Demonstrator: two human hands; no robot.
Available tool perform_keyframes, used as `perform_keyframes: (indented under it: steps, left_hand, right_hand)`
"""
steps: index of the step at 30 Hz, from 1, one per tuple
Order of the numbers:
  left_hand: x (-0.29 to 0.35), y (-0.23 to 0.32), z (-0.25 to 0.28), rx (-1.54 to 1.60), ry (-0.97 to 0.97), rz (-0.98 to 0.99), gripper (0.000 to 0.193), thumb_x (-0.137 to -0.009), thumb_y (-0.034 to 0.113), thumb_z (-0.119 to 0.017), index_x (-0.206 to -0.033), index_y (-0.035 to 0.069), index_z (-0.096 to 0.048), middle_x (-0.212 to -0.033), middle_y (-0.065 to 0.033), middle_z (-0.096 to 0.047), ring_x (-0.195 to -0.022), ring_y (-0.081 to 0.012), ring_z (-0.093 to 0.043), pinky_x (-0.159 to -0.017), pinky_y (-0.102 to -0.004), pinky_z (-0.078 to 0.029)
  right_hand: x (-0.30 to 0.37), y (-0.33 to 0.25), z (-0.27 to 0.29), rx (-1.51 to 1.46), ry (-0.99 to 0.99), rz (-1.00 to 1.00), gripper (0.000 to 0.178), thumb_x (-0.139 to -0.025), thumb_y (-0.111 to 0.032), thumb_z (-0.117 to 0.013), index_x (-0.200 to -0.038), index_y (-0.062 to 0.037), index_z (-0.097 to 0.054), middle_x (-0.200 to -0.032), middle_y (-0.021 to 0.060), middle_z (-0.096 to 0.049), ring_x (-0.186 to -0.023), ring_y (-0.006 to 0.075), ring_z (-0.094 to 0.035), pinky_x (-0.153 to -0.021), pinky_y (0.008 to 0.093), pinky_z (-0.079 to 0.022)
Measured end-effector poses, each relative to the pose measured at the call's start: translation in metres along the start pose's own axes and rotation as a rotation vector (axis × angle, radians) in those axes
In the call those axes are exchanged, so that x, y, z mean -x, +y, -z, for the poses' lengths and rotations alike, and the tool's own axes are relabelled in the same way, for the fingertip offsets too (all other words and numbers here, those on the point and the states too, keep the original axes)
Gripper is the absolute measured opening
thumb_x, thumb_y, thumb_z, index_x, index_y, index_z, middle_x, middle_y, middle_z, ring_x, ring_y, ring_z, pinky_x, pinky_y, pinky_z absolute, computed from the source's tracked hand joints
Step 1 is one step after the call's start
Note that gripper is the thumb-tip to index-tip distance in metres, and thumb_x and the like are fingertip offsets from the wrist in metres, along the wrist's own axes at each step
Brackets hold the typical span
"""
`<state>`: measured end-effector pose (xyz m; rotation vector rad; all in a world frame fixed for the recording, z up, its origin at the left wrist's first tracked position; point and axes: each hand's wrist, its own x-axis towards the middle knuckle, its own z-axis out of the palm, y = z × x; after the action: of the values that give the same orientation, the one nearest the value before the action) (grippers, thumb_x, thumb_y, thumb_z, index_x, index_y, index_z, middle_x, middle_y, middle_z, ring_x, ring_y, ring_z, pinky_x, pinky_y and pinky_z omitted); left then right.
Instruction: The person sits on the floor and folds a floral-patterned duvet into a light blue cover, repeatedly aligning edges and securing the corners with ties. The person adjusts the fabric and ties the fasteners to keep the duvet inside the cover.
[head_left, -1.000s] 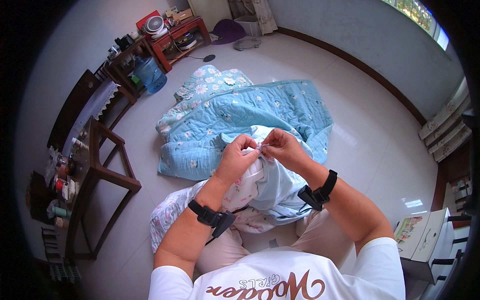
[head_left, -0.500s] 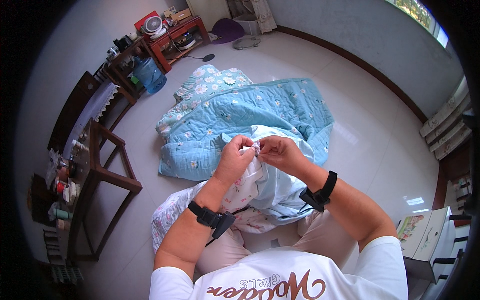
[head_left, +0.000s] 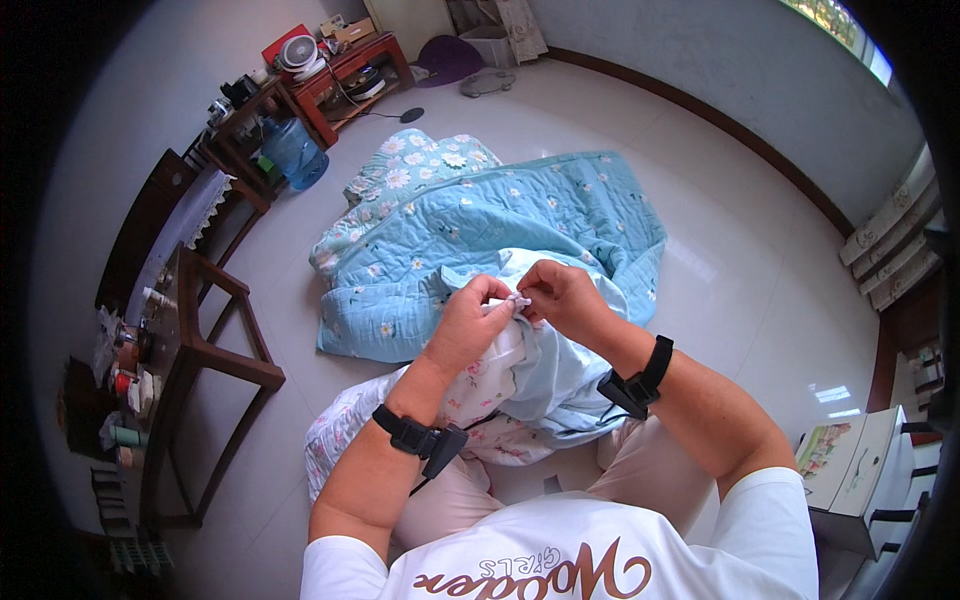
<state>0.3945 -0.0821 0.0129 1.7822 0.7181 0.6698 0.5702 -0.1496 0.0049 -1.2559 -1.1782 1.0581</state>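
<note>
— The left hand (head_left: 465, 318) and right hand (head_left: 563, 293) nearly meet. Is either one free?

— Neither. Each is grasping, thumb against fingers, and between their tips sits a small white bunch of cloth (head_left: 520, 300).

— A knot, or a tie?

— Too small to tell. It sits at the upper end of the white floral cloth (head_left: 468, 395), which hangs below the left hand toward the lap (head_left: 650, 470). The pale blue cloth (head_left: 548, 375) falls under the right hand, beside it.

— And the blue quilt (head_left: 385, 290)?

— On the floor (head_left: 750, 250), just beyond both hands and spreading to either side. Past it, farther out and to the left, lies the daisy-print bedding (head_left: 400, 175). Neither hand grips those.

— So which step is this?

— Close fingertip work on that bunch, I'd judge.

— And what does the next move call for?

— To my mind, the left holding its pinch steady while the right works finely, without dragging on the loose cloth below. If one pinch slips, the bunch could drop among the folds.
</note>
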Motion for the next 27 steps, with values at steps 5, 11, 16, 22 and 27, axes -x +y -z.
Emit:
perform_keyframes:
  steps: [5,11,16,22,27]
  left_hand:
    - [0.0,0.002,-0.003,-0.156,-0.025,0.01,0.017,-0.091,0.014,-0.063,-0.097,-0.002,-0.059,-0.087,-0.0069,-0.064,-0.076,-0.0106,-0.057,-0.07,-0.0283,-0.049]
    - [-0.001,0.003,-0.001,-0.037,-0.062,0.177,0.02,-0.093,0.021,-0.063,-0.096,0.002,-0.061,-0.085,0.0,-0.062,-0.075,-0.0061,-0.053,-0.067,-0.0248,-0.046]
    - [0.004,-0.002,0.004,0.105,-0.018,0.213,0.019,-0.093,0.02,-0.064,-0.1,0.002,-0.062,-0.088,0.0016,-0.062,-0.078,-0.0052,-0.053,-0.07,-0.0232,-0.046]
    - [0.002,-0.009,0.005,0.232,-0.015,0.172,0.022,-0.093,0.019,-0.066,-0.105,0.001,-0.061,-0.094,-0.0011,-0.062,-0.085,-0.006,-0.055,-0.077,-0.0231,-0.047]
    - [0.002,-0.004,0.01,0.386,-0.07,0.28,0.018,-0.092,0.015,-0.067,-0.104,0.003,-0.061,-0.095,-0.0003,-0.062,-0.087,-0.007,-0.056,-0.079,-0.023,-0.047]
  right_hand:
    - [-0.001,-0.005,-0.002,0.382,0.038,0.126,0.003,-0.089,0.001,-0.059,-0.09,0.0042,-0.059,-0.071,0.0081,-0.065,-0.06,0.0119,-0.063,-0.052,0.0266,-0.049]
    - [-0.007,-0.004,-0.002,0.321,0.043,0.057,0.008,-0.088,-0.003,-0.06,-0.09,0.0042,-0.06,-0.073,0.0105,-0.066,-0.065,0.0164,-0.067,-0.055,0.0285,-0.051]
    - [-0.008,-0.002,0.005,-0.118,0.028,-0.116,0.007,-0.092,-0.006,-0.061,-0.096,-0.0001,-0.06,-0.091,0.008,-0.066,-0.079,0.0136,-0.067,-0.065,0.0246,-0.053]
    - [-0.002,0.0,-0.002,0.124,-0.047,-0.015,0.014,-0.088,-0.009,-0.069,-0.096,0.0,-0.062,-0.088,0.0036,-0.065,-0.077,0.0096,-0.062,-0.068,0.0243,-0.052]
    - [0.001,-0.002,-0.009,0.243,0.044,0.135,0.013,-0.083,-0.008,-0.071,-0.088,0.0021,-0.065,-0.081,0.0105,-0.069,-0.074,0.015,-0.067,-0.065,0.028,-0.053]
